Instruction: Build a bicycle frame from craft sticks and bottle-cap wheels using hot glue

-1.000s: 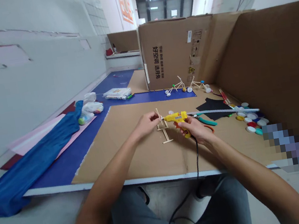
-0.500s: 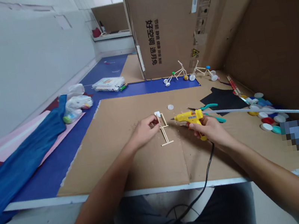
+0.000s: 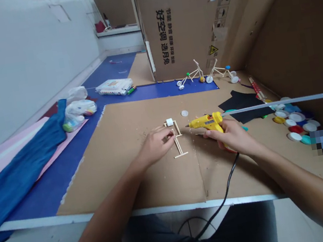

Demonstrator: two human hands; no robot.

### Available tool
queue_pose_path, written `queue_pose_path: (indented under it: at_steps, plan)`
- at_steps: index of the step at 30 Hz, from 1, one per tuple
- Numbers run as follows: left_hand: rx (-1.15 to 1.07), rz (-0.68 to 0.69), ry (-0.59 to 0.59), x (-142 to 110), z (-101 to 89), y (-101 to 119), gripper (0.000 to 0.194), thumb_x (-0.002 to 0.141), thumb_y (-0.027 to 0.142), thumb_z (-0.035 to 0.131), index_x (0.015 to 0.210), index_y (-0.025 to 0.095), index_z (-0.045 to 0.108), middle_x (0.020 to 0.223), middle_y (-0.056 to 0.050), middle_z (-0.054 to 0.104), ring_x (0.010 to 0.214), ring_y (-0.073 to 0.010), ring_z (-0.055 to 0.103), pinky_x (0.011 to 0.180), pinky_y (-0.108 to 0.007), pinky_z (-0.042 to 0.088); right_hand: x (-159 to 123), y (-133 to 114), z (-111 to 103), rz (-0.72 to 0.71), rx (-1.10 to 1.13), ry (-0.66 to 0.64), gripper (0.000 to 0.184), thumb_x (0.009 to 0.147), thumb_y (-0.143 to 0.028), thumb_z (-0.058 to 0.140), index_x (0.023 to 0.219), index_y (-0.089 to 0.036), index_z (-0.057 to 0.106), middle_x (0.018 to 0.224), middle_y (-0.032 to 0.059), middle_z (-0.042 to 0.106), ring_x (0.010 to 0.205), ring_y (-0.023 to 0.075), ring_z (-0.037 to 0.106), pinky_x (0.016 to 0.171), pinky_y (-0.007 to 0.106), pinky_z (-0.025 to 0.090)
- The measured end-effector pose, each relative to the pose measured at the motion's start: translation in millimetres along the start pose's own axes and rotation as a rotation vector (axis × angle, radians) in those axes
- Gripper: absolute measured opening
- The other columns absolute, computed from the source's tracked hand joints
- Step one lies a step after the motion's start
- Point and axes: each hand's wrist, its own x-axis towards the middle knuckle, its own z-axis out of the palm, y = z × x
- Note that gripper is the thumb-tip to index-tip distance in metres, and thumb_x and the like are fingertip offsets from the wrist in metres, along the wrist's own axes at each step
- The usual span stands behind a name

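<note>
Stick frame [image 3: 178, 143] stands on the cardboard sheet [image 3: 118, 160] covering the worktop, with a white cap [image 3: 169, 122] at its far end; in the head view, the left hand [image 3: 156, 146] has its grip closed on the frame, while the right hand [image 3: 234, 137] has its grip clamped on the yellow glue gun [image 3: 207, 121], the nozzle [image 3: 187, 126] just beside the frame. A slackened left grip could let the frame shift or the cap drop. Nozzle contact could burn the left fingers [image 3: 165, 136], and the long glue stick [image 3: 287, 101] or the cord [image 3: 229, 182] could drag and pull the gun off line.
</note>
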Motion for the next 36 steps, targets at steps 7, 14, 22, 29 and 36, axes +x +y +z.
queue_pose_path:
  at_steps: [7,14,22,29,36]
  plan:
    - [0.085,0.139,0.001,-1,3.9,-1,0.016,0.096,0.021,0.053,0.087,0.019,0.067,0.086,-0.005,0.074,0.084,-0.0197,0.066,0.081,-0.034,0.048,-3,8,12,0.086,0.040,-0.118,0.035,0.081,-0.052,0.069,0.071,-0.020,0.059,0.046,-0.0024,0.054,0.042,0.0132,0.049,0.044,0.026,0.029]
    - [0.090,0.126,0.023,-2,4.4,1,0.015,0.095,0.020,0.055,0.086,0.020,0.067,0.086,-0.004,0.075,0.084,-0.0191,0.066,0.081,-0.034,0.048,-3,10,19,0.015,0.089,-0.164,0.033,0.086,-0.051,0.067,0.074,-0.021,0.061,0.051,-0.0023,0.054,0.046,0.0130,0.047,0.045,0.026,0.031]
    - [0.154,0.180,0.030,-2,6.1,-2,0.017,0.097,0.023,0.053,0.088,0.020,0.067,0.087,-0.005,0.076,0.084,-0.0192,0.067,0.082,-0.034,0.048,-5,21,27,-0.068,0.056,-0.206,0.033,0.092,-0.052,0.062,0.080,-0.022,0.065,0.052,-0.0022,0.056,0.046,0.0137,0.049,0.045,0.025,0.031]
    - [0.147,0.126,0.015,-2,4.5,-1,0.019,0.098,0.026,0.053,0.087,0.020,0.068,0.088,-0.005,0.076,0.086,-0.0193,0.067,0.084,-0.035,0.048,-4,23,32,-0.080,0.026,-0.259,0.038,0.094,-0.053,0.059,0.072,-0.022,0.061,0.050,-0.0029,0.054,0.044,0.0126,0.047,0.045,0.025,0.032]
    - [0.138,0.083,0.003,-1,4.3,0,0.019,0.097,0.027,0.053,0.087,0.021,0.068,0.090,-0.005,0.076,0.088,-0.0194,0.067,0.086,-0.035,0.048,-2,23,36,-0.015,0.009,-0.263,0.041,0.093,-0.056,0.056,0.075,-0.020,0.061,0.051,-0.0028,0.054,0.047,0.0139,0.050,0.046,0.026,0.034]
